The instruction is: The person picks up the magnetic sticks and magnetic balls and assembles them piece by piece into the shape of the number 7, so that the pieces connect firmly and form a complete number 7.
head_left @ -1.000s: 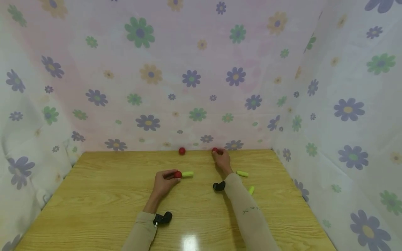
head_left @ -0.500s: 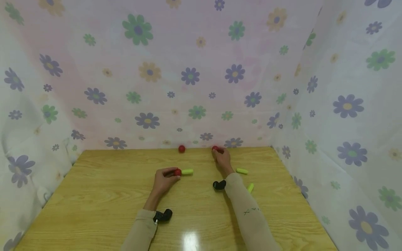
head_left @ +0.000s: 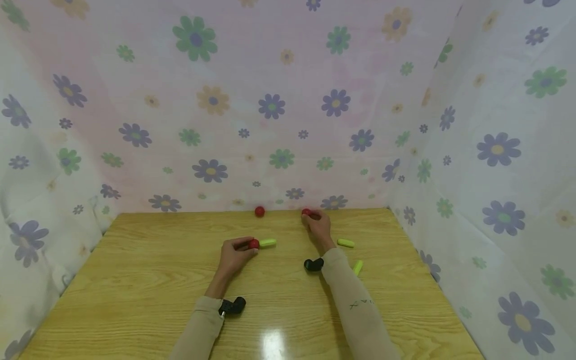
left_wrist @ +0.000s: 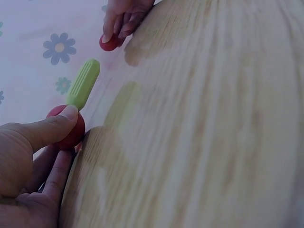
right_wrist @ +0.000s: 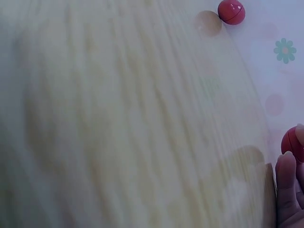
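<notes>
Near the middle of the table, my left hand [head_left: 233, 258] pinches a red ball [head_left: 254, 244] between thumb and fingers. A ridged yellow-green stick [left_wrist: 83, 84] sticks out from that ball, touching it; whether it is fixed in the ball, I cannot tell. At the table's far edge, my right hand [head_left: 319, 227] grips a second red ball [head_left: 306, 212], partly covered by its fingers. The right wrist view shows a dark line around this held ball [right_wrist: 291, 144]. Left of it, a third red ball [head_left: 259, 211] sits by the back edge, untouched.
Two more yellow-green sticks lie right of centre: one stick [head_left: 346, 243] beyond the right sleeve, another stick [head_left: 358, 267] partly hidden behind it. Flowered cloth [head_left: 283, 125] rises behind and on both sides of the wooden table [head_left: 148, 270]. A black camera mount sits at each wrist.
The whole head view has shifted slightly upward. Both hands keep their holds on the red balls, with hardly any movement on the table.
</notes>
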The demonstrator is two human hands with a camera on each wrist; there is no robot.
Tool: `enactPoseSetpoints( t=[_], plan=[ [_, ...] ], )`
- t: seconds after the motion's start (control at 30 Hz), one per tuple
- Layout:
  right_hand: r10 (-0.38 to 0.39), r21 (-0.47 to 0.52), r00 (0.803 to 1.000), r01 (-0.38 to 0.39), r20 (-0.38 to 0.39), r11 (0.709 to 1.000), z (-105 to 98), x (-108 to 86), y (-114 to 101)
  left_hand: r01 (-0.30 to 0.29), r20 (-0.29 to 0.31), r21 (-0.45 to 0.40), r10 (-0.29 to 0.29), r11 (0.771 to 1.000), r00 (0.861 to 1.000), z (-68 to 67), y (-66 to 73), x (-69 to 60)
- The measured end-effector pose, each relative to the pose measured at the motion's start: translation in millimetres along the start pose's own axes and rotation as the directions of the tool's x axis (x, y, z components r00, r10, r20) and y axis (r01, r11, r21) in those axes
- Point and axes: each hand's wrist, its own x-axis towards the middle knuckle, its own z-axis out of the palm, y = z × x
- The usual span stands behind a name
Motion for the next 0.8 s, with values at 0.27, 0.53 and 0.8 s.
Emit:
enactPoseSetpoints(
  t=[0.27,0.53,0.8],
  plan=[
    [0.063,0.192,0.997,-0.071,0.048,0.979,0.7,-5.2,0.3,0.013,-0.021,0.014,-0.013,1.000,1.000,-0.9,0.7,-1.5],
    [0.074,0.277,0.994,-0.092,0.075,0.956,-1.7,-3.9,-0.3,0.017,-0.017,0.003,-0.017,1.000,1.000,0.9,1.3,-0.9],
    [0.119,0.354,0.979,-0.172,0.165,0.919,-7.1,-2.7,-0.3,0.008,-0.007,0.009,-0.008,1.000,1.000,0.4,2.0,-1.0]
  ],
)
